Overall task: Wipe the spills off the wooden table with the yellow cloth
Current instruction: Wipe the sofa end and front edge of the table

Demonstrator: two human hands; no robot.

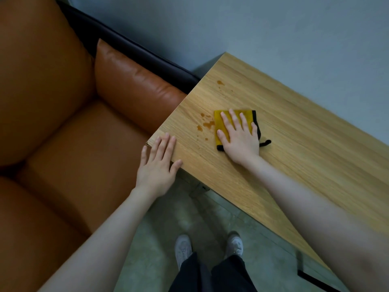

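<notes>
**A:** Where's your cloth right now?

**B:** The yellow cloth (pixel 231 116) lies folded flat on the tabletop (pixel 305 148), and your right hand (pixel 239 135) is spread on top of it, fingers straight, pressing it down. The nearer spill (pixel 205 124) sits just beside the cloth's left edge, seemingly touching it; a second, smaller spill (pixel 220 82) lies farther along toward the far corner.

**A:** And the other hand?

**B:** Your left hand (pixel 159 163) is also flat, fingers laid over the near corner of the tabletop, holding nothing (it looks like a brace, though that's my reading).

**A:** How will the cloth behave?

**B:** Judge it light, soft and limp. It has a black trim and a little loop (pixel 265 142) trailing out beside your wrist. It won't slide by itself, so you'll likely need your palm's weight on its middle to carry it. Pinch an edge and it will probably bunch or unfold. The wood grain looks smooth, so expect an easy glide, and expect the amber liquid to smear if you press too lightly.

**A:** Anything fragile?

**B:** Nothing visible. Mind the orange sofa (pixel 63 123) right against the table's end; drips pushed off that edge could land there.
</notes>
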